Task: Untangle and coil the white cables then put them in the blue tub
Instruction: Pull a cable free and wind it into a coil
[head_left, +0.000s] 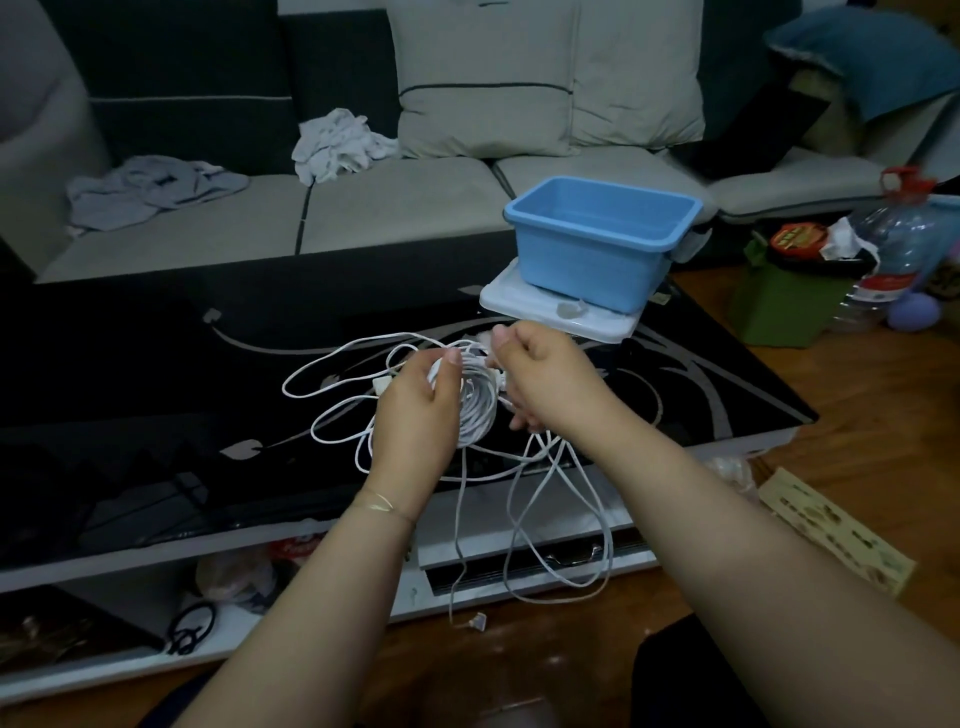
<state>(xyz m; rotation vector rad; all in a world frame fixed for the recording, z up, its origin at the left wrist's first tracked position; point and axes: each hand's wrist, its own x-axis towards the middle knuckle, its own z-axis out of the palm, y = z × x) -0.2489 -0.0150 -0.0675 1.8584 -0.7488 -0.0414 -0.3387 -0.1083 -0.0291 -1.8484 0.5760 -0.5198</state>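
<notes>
A bundle of white cables (475, 410) is held above the black glass coffee table (156, 364). My left hand (415, 410) grips the partly wound coil, thumb on top. My right hand (545, 384) pinches cable strands on the coil's right side. Loose loops (332, 395) spread to the left over the table. Other strands hang off the front edge, and one ends in a small plug (477, 622) near the floor. The blue tub (597, 239) stands on a white board (561, 312) at the table's far right; its inside looks bare.
A grey sofa (363, 208) with cushions and crumpled clothes (156, 189) runs behind the table. At the right, on the wooden floor, stand a large water bottle (893, 244) and a green bag (779, 296). Clutter fills the shelf under the table.
</notes>
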